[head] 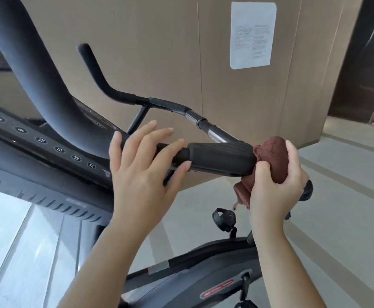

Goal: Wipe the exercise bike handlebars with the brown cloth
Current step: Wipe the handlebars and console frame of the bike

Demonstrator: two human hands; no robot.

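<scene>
Bunched at the near end of the padded handlebar grip [221,160], the brown cloth [272,157] is clamped by the right hand [272,192], fingers [292,156] closed around it. Farther along that grip, toward the console, the left hand [143,172] rests with fingers spread open. The grip's long axis runs leftward from the cloth, so the stroke is judged to belong to the right hand.

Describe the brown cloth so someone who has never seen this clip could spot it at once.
Start at the black handlebar running across the middle of the frame. Follow its thick padded grip rightward to where the right hand closes around it. The brown cloth is bunched in that hand: the only reddish-brown, fuzzy thing among black bike parts, a corner dangling below.
</scene>
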